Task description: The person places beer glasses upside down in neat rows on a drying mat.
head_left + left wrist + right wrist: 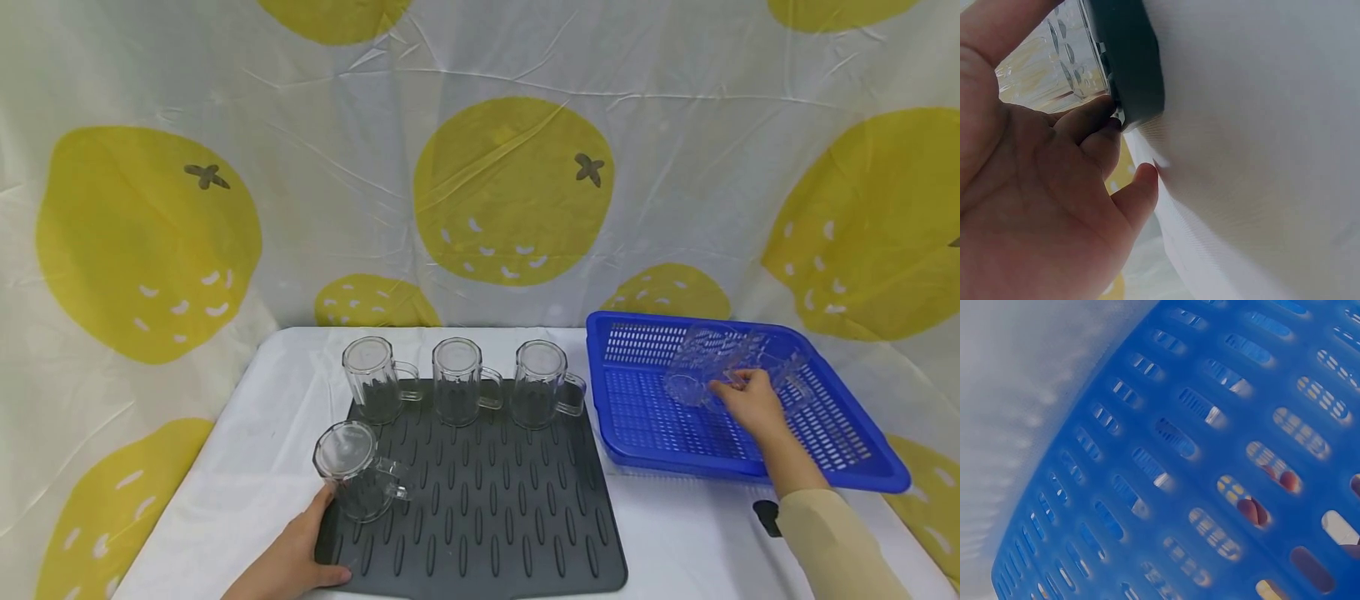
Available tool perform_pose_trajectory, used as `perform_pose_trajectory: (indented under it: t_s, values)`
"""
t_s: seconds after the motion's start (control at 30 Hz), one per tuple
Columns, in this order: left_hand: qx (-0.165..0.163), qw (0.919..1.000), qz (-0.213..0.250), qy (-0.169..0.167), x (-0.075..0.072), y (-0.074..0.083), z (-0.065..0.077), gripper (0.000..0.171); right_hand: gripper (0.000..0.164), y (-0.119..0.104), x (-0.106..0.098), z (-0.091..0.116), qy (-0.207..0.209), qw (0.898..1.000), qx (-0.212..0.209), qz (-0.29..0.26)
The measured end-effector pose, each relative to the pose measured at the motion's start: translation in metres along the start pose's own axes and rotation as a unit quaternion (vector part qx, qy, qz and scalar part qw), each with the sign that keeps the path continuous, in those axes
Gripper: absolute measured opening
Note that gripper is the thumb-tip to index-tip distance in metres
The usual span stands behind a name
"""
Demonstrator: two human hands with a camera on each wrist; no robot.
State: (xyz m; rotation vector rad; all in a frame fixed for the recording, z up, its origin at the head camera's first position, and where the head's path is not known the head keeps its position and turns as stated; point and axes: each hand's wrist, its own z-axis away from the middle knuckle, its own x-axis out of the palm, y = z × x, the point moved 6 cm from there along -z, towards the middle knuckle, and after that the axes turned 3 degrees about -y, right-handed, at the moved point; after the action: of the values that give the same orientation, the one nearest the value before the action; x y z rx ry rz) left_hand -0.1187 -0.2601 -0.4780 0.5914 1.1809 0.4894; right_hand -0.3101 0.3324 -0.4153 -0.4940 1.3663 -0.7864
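Three upside-down glass mugs (457, 383) stand in a row along the back of a dark grey draining mat (480, 508), handles to the right. A fourth upside-down glass mug (360, 475) is at the mat's left side. My left hand (296, 550) is beside it with loosely bent fingers, the thumb over the mat's front left corner; in the left wrist view, fingertips (1107, 112) touch the mat's edge by the mug's rim. Inside the blue basket (637, 417), my right hand (753, 404) pinches a clear glass mug (720, 371) among others lying there.
The basket stands on a white-covered table (225, 467), right of the mat. Behind hangs a white curtain (330, 192) printed with yellow fruit. A small black object (767, 517) shows beside the right sleeve. In the right wrist view the basket's slotted wall (1166, 456) covers most of the hand.
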Motion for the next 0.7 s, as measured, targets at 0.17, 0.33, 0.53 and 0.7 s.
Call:
perform_pose_trajectory:
  t_s: [0.17,0.33,0.53,0.7]
  values:
    - [-0.002,1.0000,0.002,-0.003,0.000,-0.001,-0.001,0.120,0.083,0.037,0.000,-0.031,0.038,0.999,-0.027,0.014]
    - [-0.003,1.0000,0.001,-0.002,0.000,-0.002,-0.001,0.121,0.082,0.081,0.005,-0.068,0.057,0.997,-0.041,0.020]
    - [-0.004,1.0000,-0.002,-0.005,0.000,-0.001,-0.001,0.121,0.088,0.090,0.006,-0.074,0.046,0.998,-0.024,0.018]
    - [-0.007,1.0000,-0.005,-0.004,0.001,-0.001,-0.002,0.121,0.085,0.094,0.007,-0.075,0.065,0.997,-0.020,0.020]
